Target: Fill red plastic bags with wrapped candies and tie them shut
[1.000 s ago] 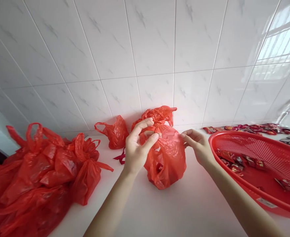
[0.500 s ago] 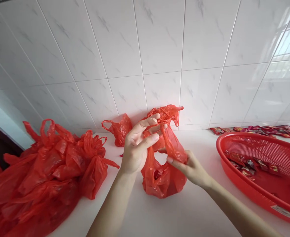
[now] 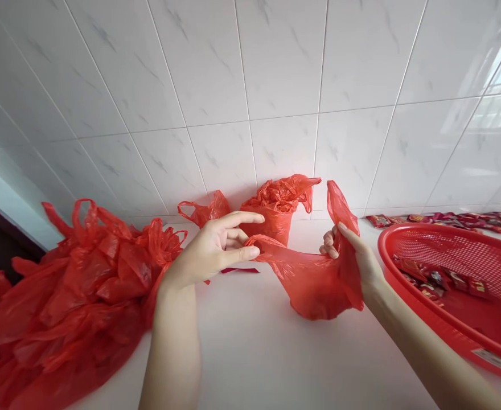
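A small red plastic bag [image 3: 314,282] rests on the white counter between my hands, stretched wide. My left hand [image 3: 214,250] pinches the bag's left handle between thumb and fingers, index finger pointing right. My right hand [image 3: 353,256] is closed on the bag's right handle, which sticks up above the fist. Right behind it, against the wall, stands another red bag [image 3: 278,205] with a crumpled open top.
A heap of red plastic bags [image 3: 75,290] covers the counter's left side. One more small red bag [image 3: 203,209] lies by the tiled wall. A red mesh basket [image 3: 455,250] with wrapped sweets inside sits at right, with more packets [image 3: 451,219] along the wall.
My hands have drawn apart, pulling the bag's two handles sideways so the bag is stretched wide and low. The view has shifted slightly left.
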`<state>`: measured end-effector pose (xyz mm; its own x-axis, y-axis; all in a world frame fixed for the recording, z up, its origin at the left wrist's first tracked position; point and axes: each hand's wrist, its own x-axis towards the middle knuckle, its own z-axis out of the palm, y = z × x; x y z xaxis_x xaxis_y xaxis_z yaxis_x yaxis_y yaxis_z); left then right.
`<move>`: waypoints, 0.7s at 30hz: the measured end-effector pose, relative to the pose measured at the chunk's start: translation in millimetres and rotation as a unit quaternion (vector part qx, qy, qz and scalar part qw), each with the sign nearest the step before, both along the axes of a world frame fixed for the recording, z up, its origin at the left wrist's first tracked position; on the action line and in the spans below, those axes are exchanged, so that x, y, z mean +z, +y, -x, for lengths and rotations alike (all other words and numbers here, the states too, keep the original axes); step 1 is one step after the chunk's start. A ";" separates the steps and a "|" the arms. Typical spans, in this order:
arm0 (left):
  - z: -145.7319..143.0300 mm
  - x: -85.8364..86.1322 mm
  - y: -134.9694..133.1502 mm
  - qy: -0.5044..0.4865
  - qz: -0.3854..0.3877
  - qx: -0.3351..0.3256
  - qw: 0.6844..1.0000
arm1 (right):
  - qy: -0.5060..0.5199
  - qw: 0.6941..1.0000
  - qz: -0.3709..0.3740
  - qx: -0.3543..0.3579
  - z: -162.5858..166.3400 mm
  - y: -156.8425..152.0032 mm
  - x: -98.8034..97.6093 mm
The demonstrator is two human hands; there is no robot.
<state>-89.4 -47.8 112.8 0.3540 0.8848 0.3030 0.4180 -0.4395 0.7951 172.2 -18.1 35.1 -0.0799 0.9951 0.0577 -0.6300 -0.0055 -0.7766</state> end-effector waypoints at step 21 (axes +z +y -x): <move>-23.9 -18.4 29.9 -0.013 -0.135 0.081 0.987 | -0.055 0.997 -0.044 0.013 -1.0 5.3 -4.8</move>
<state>-65.5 -17.9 94.4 0.2026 0.8149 0.5431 0.4808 -0.5659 0.6698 173.3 -12.7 30.3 -0.1158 0.9842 0.1336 -0.5423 0.0500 -0.8387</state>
